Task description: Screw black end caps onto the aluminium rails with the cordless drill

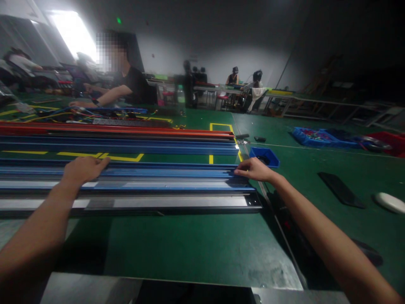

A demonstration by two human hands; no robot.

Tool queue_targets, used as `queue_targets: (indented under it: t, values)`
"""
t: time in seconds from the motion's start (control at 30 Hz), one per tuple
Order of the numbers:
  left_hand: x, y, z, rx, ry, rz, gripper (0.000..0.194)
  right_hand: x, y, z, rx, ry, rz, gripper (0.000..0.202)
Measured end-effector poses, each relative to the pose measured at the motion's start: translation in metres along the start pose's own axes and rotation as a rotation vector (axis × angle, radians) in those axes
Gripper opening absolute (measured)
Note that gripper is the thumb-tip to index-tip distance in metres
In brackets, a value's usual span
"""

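Observation:
Several long metal rails lie side by side across the green table. My left hand (pixel 82 169) is closed over the far edge of a blue rail (pixel 164 173), its fingertips partly hidden. Near the right end of that same rail, my right hand (pixel 255 169) grips it with thumb and fingers. Closer to me lies a black rail with a silver inner face (pixel 177 202), touching or nearly touching the blue one. Beyond yellow tape marks, another blue rail (pixel 190 148) and an orange rail (pixel 177 131) run parallel.
A small blue bin (pixel 272 158) stands just past my right hand. Further right are blue trays of small parts (pixel 316 136), a black flat piece (pixel 341 189) and a white rounded object (pixel 390 202). Across the green table (pixel 177 249), a person in black (pixel 134 86) works among wires.

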State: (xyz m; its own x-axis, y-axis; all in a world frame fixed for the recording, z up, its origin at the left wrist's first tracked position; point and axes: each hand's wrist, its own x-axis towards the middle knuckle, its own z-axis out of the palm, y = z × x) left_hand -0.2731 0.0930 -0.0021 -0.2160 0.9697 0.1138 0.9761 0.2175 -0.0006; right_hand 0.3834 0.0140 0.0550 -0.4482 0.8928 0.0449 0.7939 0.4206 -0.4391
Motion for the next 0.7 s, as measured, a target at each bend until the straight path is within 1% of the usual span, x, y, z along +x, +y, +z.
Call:
queue_targets:
  t: [0.1, 0.13, 0.2, 0.27, 0.33, 0.4, 0.47, 0.53, 0.6, 0.7]
  values:
    - [-0.007, 0.006, -0.004, 0.044, -0.016, -0.008, 0.082, 0.004, 0.004, -0.002, -0.036, 0.214, 0.065, 0.044]
    - [-0.009, 0.009, -0.006, 0.052, -0.012, 0.001, 0.081, 0.007, 0.006, -0.001, -0.045, 0.267, 0.081, 0.042]
    - [-0.012, 0.015, -0.011, 0.060, -0.005, 0.043, 0.079, 0.014, 0.010, 0.002, -0.059, 0.315, 0.100, 0.038]
    - [-0.012, 0.022, -0.017, 0.057, -0.004, 0.126, 0.074, 0.022, 0.015, 0.006, -0.070, 0.322, 0.116, 0.035]
    - [-0.006, 0.034, -0.025, 0.048, -0.007, 0.235, 0.068, 0.032, 0.018, 0.009, -0.090, 0.317, 0.128, 0.038]
    - [0.004, 0.050, -0.032, 0.049, 0.009, 0.331, 0.065, 0.042, 0.021, 0.012, -0.114, 0.298, 0.134, 0.042]
    - [0.015, 0.070, -0.036, 0.047, 0.038, 0.380, 0.065, 0.052, 0.023, 0.012, -0.137, 0.264, 0.134, 0.046]
    - [0.026, 0.092, -0.035, 0.032, 0.055, 0.411, 0.066, 0.061, 0.024, 0.013, -0.157, 0.221, 0.136, 0.048]
    - [0.034, 0.111, -0.028, 0.012, 0.077, 0.405, 0.068, 0.068, 0.027, 0.014, -0.174, 0.186, 0.147, 0.051]
    - [0.040, 0.129, -0.011, -0.037, 0.083, 0.391, 0.074, 0.074, 0.034, 0.019, -0.192, 0.161, 0.165, 0.058]
